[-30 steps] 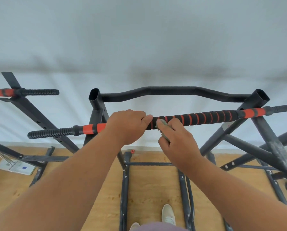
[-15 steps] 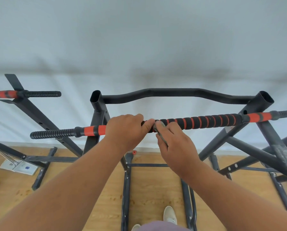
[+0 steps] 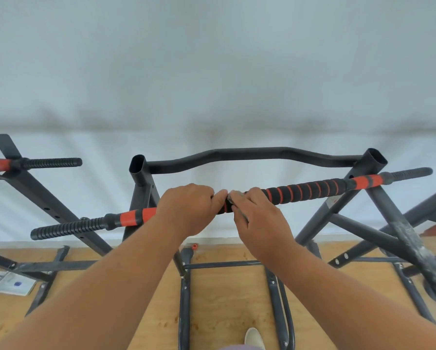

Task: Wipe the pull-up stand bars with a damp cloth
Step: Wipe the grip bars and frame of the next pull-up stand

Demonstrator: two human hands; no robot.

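Note:
The pull-up stand's front bar point(image 3: 310, 190) runs across the view, black foam with orange stripes and orange sleeves near both ends. My left hand point(image 3: 189, 208) grips this bar left of its middle. Right beside it, my right hand point(image 3: 257, 218) holds a grey cloth point(image 3: 237, 197) wrapped against the bar; only a small edge of the cloth shows between the fingers. Behind, a bare black curved bar point(image 3: 249, 154) joins the two open-topped uprights.
A second stand point(image 3: 32, 188) with its own orange and black bar stands at the left, and crossed black struts point(image 3: 401, 231) fill the right. Base rails point(image 3: 185, 299) lie on the wooden floor below. My shoe point(image 3: 253, 337) shows at the bottom. A white wall is behind.
My right hand with the cloth has slid left along the bar until it almost touches my left hand. The view has shifted slightly; my left hand keeps its grip.

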